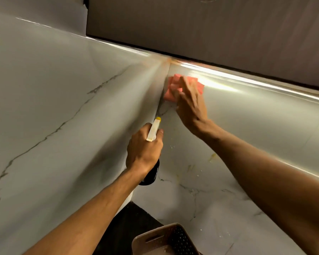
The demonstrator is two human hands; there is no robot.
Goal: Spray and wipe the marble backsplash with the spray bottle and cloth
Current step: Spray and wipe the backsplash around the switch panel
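My right hand [191, 103] presses a folded pink cloth [173, 87] flat against the marble backsplash [247, 115], right beside the inside corner and just under the upper cabinet. My left hand [145, 150] grips a spray bottle [154, 130] with a white trigger head and a yellow nozzle tip; its dark body [152, 174] shows below my fist. The nozzle points up toward the corner, a little below the cloth. The backsplash is white-grey with dark veins and some yellowish spots.
A dark wood-grain cabinet [210, 30] overhangs the backsplash. The left wall [53, 107] is the same veined marble. The marble counter [210, 208] carries crumbs and stains. A brown perforated plastic basket [166, 240] sits at the bottom edge, next to a dark surface [125, 227].
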